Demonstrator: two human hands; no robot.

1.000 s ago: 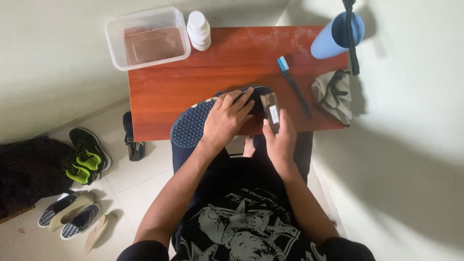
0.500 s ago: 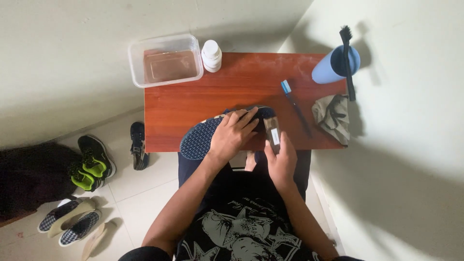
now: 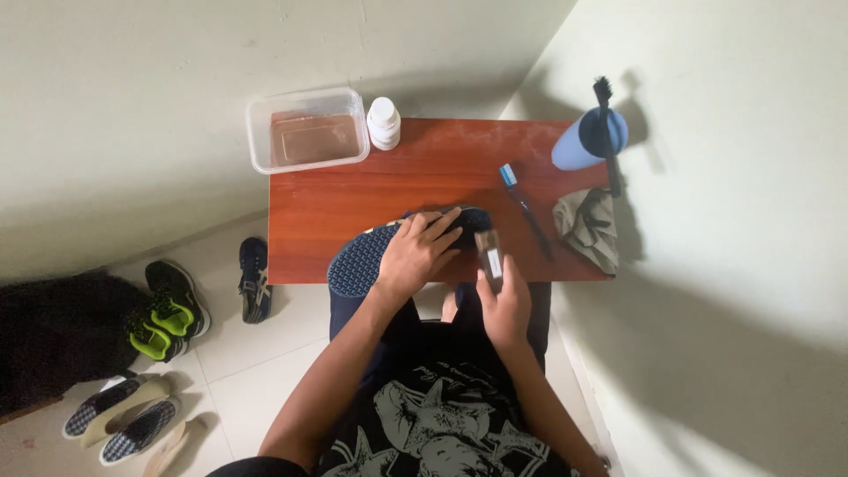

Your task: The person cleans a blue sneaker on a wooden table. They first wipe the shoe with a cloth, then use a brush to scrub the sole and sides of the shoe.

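Red-brown table (image 3: 336, 221) near edge: dark-blue shoe (image 3: 371, 256) sole-up, textured tread, long axis left-right, toe left over edge, gripped by left hand (image 3: 415, 256); right hand (image 3: 505, 305) grasping small brush (image 3: 490, 256).

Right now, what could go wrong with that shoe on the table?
The dark blue shoe with the dotted sole hangs over the red-brown wooden table edge, pinned only by the left hand, so it might slip off. The right hand holds a small brush close by; dirt could land on clothes.

Red-brown table (image 3: 336, 216), clear tub (image 3: 306, 131), white bottle (image 3: 383, 123), toothbrush (image 3: 525, 208), rag (image 3: 590, 228)
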